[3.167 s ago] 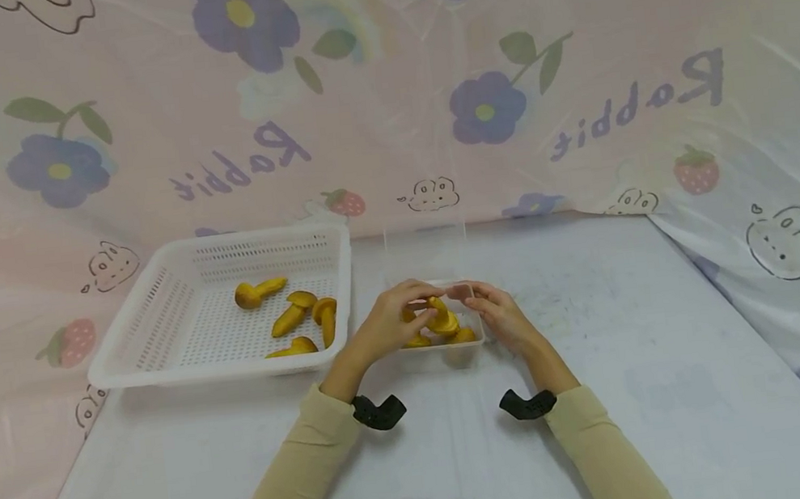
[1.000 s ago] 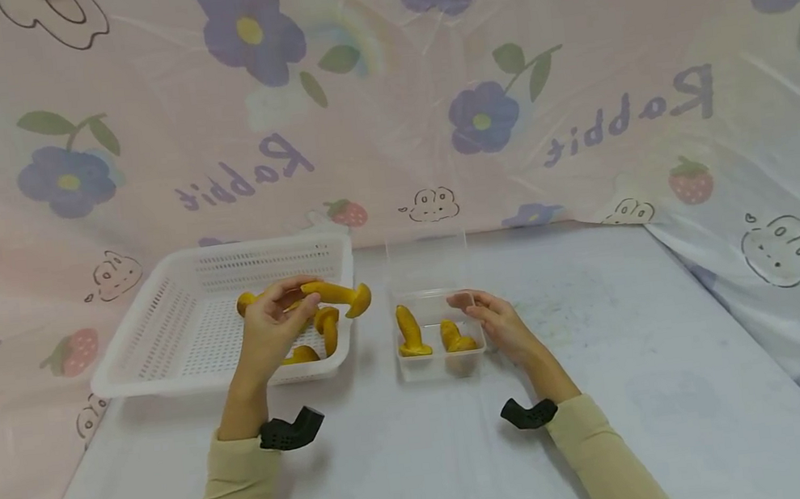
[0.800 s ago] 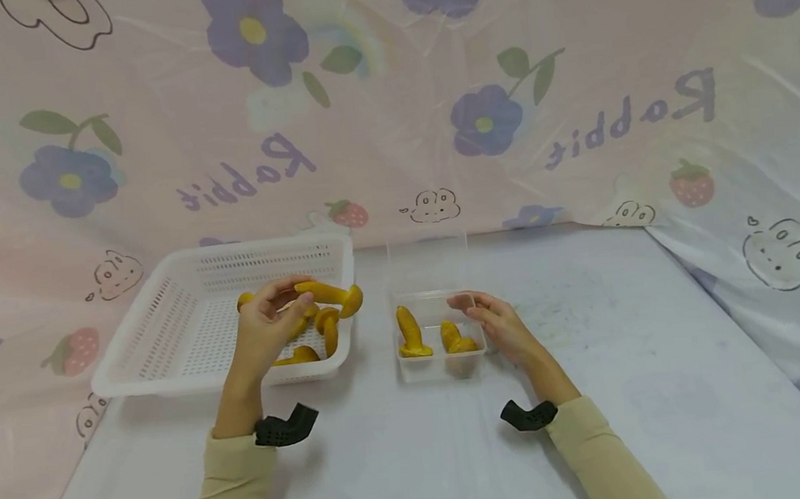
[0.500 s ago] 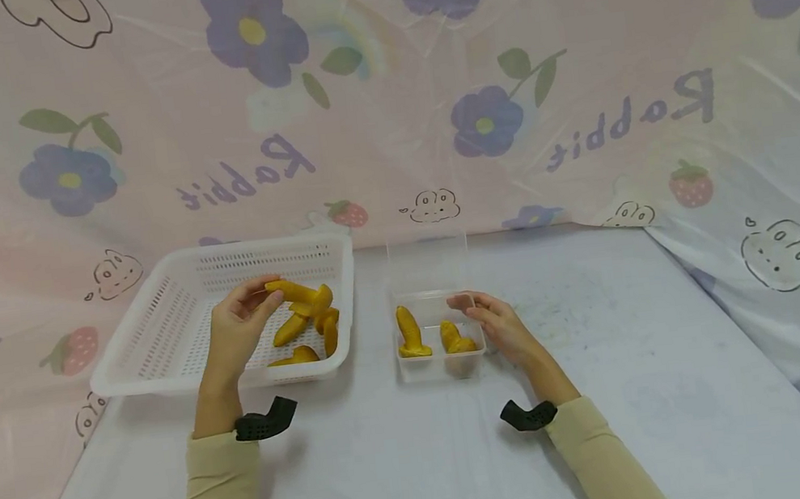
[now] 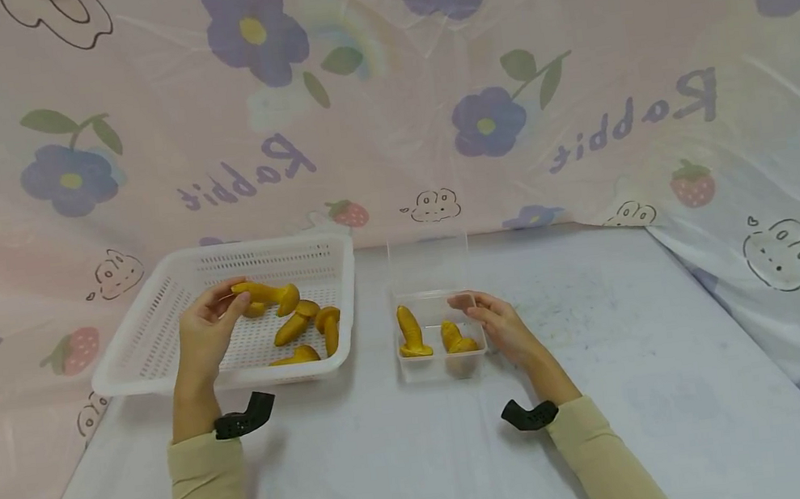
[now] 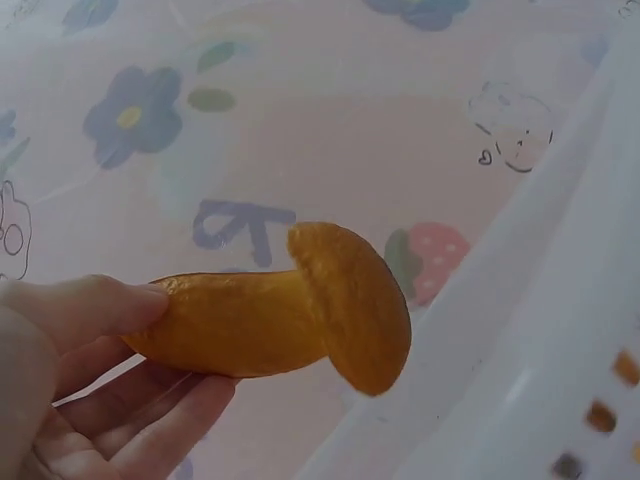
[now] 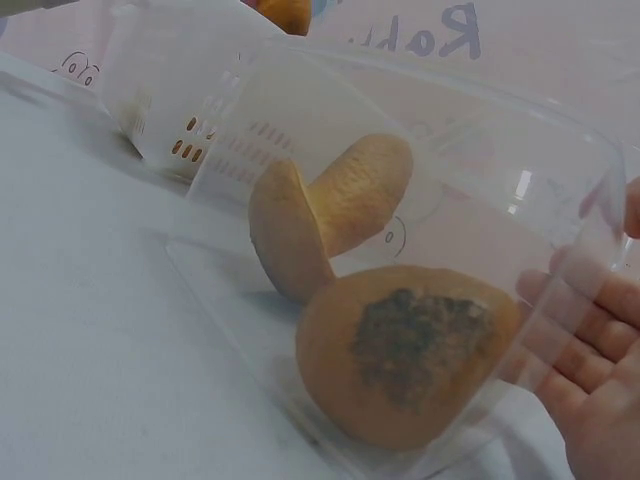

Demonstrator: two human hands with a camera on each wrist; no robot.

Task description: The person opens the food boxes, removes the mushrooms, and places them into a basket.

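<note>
My left hand point(image 5: 206, 335) is over the white basket point(image 5: 187, 379), pinching a yellow-brown mushroom point(image 6: 240, 320) by its stem between thumb and fingers. The cap points right, away from the palm. Below it, several more mushrooms point(image 5: 295, 323) lie in the basket, one partly hidden behind the held one. My right hand point(image 5: 507, 328) rests against the right side of a clear plastic box point(image 5: 443, 354), its fingers fairly straight and partly seen through the wall. Inside that box one mushroom point(image 5: 412, 333) stands at the left and another mushroom point(image 7: 410, 355) at the right, caps down.
The clear lid point(image 5: 429, 263) of the box stands raised behind it. Both things are on a white-covered table point(image 5: 422, 458). A printed curtain point(image 5: 386, 121) hangs along the back. The basket's right wall rises between its mushrooms and the box.
My left hand has left the clear box with a mushroom and moved left over the basket, still carrying it. Three mushrooms in and above the box have become two. The right hand stays put.
</note>
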